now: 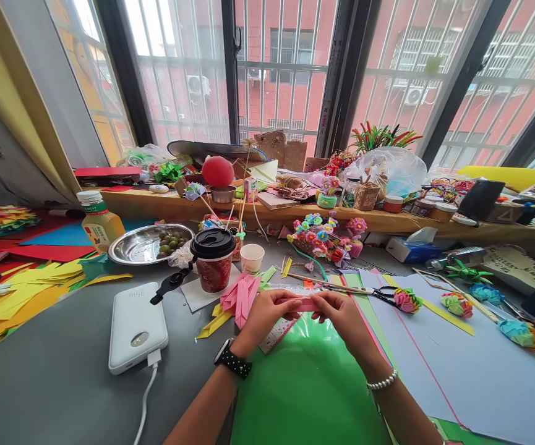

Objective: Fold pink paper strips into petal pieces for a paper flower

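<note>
Between both hands I hold a small strip of pink paper [308, 303], stretched level above a glossy green sheet [313, 383]. My left hand [274, 312] pinches its left end between thumb and fingers. The right end is gripped the same way by my right hand [340, 314]. Left of my left hand lie folded pink paper pieces [240, 296], with yellow folded strips [215, 324] beside them. A patterned card [276, 335] sits partly under my left wrist. Scissors [383, 295] rest to the right of my right hand.
A white power bank [138, 327] with a cable lies at left. Behind it stand a lidded red cup [214, 262], a small paper cup [252, 258] and a metal plate [125, 246] of green fruit. Folded paper flowers [456, 304] lie on white board [490, 371] at right.
</note>
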The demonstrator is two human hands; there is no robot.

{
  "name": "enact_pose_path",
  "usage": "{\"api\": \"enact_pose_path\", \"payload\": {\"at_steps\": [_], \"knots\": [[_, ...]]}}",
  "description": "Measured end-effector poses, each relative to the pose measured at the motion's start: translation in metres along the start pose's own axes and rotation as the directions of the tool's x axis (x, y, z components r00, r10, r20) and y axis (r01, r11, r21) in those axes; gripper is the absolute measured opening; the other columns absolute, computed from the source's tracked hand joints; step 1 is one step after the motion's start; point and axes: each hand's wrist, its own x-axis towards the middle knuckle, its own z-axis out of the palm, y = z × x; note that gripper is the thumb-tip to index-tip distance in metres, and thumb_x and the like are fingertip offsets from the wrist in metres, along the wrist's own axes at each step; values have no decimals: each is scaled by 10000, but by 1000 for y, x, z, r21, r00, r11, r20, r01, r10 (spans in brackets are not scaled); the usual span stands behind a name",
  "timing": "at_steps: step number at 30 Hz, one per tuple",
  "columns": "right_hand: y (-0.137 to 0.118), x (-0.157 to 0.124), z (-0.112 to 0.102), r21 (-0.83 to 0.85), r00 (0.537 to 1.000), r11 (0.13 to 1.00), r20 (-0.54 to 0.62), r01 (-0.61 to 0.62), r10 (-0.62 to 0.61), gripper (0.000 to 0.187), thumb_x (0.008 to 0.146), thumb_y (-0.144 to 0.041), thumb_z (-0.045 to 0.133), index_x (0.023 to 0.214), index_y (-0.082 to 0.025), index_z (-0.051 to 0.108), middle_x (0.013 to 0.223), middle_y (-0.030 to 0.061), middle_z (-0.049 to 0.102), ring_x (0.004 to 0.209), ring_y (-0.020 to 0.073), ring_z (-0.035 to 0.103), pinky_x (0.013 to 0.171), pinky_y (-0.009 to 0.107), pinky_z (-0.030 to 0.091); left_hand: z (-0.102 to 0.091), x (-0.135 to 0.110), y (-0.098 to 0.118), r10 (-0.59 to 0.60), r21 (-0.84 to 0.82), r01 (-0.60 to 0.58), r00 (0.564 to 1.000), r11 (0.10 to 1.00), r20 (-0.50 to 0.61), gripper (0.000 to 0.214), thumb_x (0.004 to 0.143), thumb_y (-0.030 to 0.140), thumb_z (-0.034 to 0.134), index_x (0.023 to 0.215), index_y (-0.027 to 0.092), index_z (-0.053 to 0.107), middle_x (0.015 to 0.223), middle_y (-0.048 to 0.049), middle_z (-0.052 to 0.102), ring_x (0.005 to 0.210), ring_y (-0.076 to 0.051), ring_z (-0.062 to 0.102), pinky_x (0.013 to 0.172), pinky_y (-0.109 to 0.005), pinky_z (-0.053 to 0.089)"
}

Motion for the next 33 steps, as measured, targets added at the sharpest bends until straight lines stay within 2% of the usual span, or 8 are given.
{"api": "enact_pose_path", "payload": {"at_steps": [12,18,23,29,33], "knots": [[5,0,2,-94,998,994,-38,53,-57,332,706,-462,513,689,-141,597,516,24,577,444,123,511,440,226,405,-1,1,0,-50,-27,50,999,998,2,311,568,363,666,709,88,630,643,-65,632,562,-165,611,549,-258,494],[5,-1,3,-128,993,988,-65,86,-95,313,724,-454,493,703,-154,581,529,23,567,468,133,524,448,229,413,0,2,-2,-7,-4,7,996,1000,-91,298,596,385,637,669,97,604,568,-42,610,509,-152,597,503,-242,482],[2,-1,3,-113,995,990,-47,86,-92,314,705,-459,513,655,-155,571,529,17,555,472,126,519,445,221,415,0,1,-1,3,16,-2,997,1000,-79,292,615,393,616,636,102,605,541,-35,603,498,-151,589,486,-240,474],[0,-2,2,-92,998,994,26,59,-57,310,698,-444,530,707,-142,598,549,19,563,485,123,514,456,223,409,0,0,-2,26,44,-24,999,999,-44,282,625,382,611,650,101,611,544,-33,605,502,-138,578,487,-227,468],[2,-1,2,-95,998,994,-20,60,-62,306,699,-442,530,709,-143,594,562,24,564,480,121,510,453,224,409,0,1,-3,69,31,-66,995,997,-76,275,624,369,615,699,104,615,629,-39,618,559,-136,583,517,-222,475]]}}
